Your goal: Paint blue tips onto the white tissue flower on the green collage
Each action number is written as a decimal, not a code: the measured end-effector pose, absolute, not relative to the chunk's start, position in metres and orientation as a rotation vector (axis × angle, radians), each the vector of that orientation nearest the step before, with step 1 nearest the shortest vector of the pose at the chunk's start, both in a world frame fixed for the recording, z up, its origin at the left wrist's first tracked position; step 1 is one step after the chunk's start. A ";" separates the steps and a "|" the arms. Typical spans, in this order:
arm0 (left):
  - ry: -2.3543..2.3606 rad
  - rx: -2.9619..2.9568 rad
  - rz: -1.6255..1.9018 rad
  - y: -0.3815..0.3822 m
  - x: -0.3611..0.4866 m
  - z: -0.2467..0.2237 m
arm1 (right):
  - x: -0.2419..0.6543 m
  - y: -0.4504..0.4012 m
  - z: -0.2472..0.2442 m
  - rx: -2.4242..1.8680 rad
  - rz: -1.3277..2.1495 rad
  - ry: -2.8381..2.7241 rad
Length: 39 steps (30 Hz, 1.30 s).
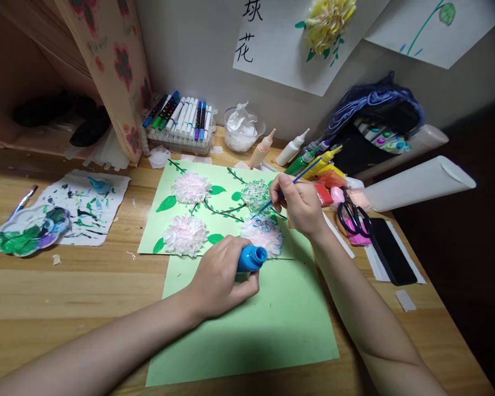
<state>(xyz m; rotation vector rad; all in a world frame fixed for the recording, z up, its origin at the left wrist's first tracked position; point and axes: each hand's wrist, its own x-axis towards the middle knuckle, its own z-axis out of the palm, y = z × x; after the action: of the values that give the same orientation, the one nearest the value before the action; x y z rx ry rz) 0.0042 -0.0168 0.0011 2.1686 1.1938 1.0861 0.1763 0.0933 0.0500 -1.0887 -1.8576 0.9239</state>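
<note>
My left hand (225,275) is closed around an uncapped blue paint bottle (251,258), its mouth tilted toward me, over the lower part of the green paper (247,335). In my right hand (297,203) a thin blue paintbrush (307,169) is pinched, its tip at the lower-right paper flower (263,235), which carries blue marks along its top. Above that sits a paper flower dabbed green (256,195). Two pale pink paper flowers, one upper left (191,187) and one lower left (185,235), lie among painted leaves and dark stems.
A paint palette (31,228) and a stained tissue (86,220) with a blue cap (99,185) are at left. Markers (181,118), a bowl of tissue (243,129) and paint bottles (292,147) line the wall. Black scissors (355,217) and a phone (391,250) lie right.
</note>
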 end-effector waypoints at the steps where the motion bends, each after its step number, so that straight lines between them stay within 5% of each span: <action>1: 1.191 2.171 1.087 -0.017 0.004 0.001 | 0.176 0.093 0.049 -1.092 0.919 -1.872; 39: 1.164 2.212 1.111 -0.017 0.005 0.000 | 0.174 0.093 0.045 -1.095 0.929 -1.909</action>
<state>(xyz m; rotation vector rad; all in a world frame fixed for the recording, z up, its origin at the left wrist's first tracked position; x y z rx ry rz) 0.0046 -0.0172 -0.0004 2.2117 1.1644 1.1110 0.1741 0.0925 0.0454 -1.0947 -1.9094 0.9289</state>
